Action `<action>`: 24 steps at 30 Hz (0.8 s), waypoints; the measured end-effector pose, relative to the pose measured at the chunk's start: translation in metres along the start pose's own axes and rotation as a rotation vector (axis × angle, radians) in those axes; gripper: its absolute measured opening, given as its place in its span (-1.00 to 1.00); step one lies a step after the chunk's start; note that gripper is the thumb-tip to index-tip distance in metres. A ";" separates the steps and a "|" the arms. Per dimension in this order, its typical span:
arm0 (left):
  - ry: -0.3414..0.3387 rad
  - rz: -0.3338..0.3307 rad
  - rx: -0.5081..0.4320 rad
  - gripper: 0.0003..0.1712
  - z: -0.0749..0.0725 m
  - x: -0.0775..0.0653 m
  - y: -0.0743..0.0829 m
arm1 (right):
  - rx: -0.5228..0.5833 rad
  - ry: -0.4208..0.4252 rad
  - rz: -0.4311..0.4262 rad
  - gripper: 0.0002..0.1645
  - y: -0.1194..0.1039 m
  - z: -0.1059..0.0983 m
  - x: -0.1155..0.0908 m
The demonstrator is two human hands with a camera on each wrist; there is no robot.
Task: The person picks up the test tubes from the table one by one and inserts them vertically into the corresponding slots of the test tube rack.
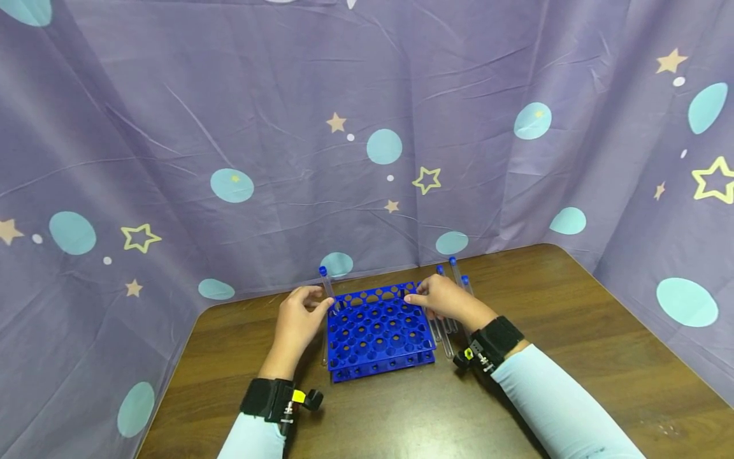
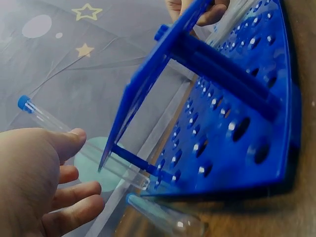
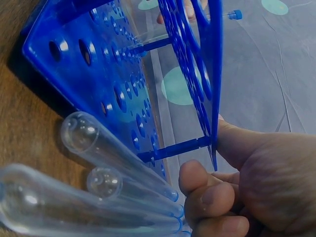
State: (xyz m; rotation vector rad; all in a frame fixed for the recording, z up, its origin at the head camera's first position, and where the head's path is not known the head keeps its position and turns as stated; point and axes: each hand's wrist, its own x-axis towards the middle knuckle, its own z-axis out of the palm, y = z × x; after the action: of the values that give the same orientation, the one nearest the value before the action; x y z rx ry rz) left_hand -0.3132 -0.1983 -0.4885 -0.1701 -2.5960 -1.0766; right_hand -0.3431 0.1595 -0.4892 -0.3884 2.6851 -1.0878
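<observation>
A blue test tube rack (image 1: pixel 378 328) stands on the table, with rows of holes in its upper and lower plates. One clear test tube (image 2: pixel 126 173) with a blue cap (image 1: pixel 323 271) is in the rack's back left corner, its rounded end down by the lower plate. My left hand (image 1: pixel 299 315) is beside this tube, thumb close to it and the other fingers spread loosely. At the back right corner, my right hand (image 1: pixel 450 298) grips the upper plate's edge (image 3: pixel 213 98), thumb on top and fingers curled at the side.
Several capped test tubes (image 3: pixel 113 153) lie on the wooden table (image 1: pixel 401 414) along the rack's right side, partly hidden by the right hand. Another tube (image 2: pixel 165 217) lies by the rack's left side. A patterned purple curtain (image 1: pixel 287 159) hangs behind the table.
</observation>
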 end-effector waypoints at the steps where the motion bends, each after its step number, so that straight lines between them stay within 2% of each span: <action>1: -0.006 -0.007 0.008 -0.56 -0.001 -0.001 -0.001 | -0.001 0.000 -0.003 -0.45 -0.001 0.000 0.000; 5: -0.029 -0.023 0.043 -0.56 -0.006 -0.003 -0.008 | 0.003 0.000 -0.005 -0.46 -0.003 0.000 0.002; 10: -0.067 -0.042 0.045 -0.72 -0.010 -0.005 -0.016 | 0.003 0.007 0.001 -0.45 -0.007 0.001 0.005; 18: -0.185 -0.064 -0.087 -0.52 0.000 -0.012 -0.028 | -0.005 0.008 0.000 -0.46 -0.004 0.001 0.006; 24: -0.219 -0.090 -0.182 -0.43 0.010 -0.017 -0.036 | -0.014 0.007 0.013 -0.39 -0.002 0.000 0.002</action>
State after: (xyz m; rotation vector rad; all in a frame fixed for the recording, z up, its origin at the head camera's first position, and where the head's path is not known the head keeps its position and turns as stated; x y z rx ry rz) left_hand -0.3078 -0.2165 -0.5248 -0.2274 -2.7157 -1.3996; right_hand -0.3446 0.1576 -0.4875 -0.3700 2.6985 -1.0692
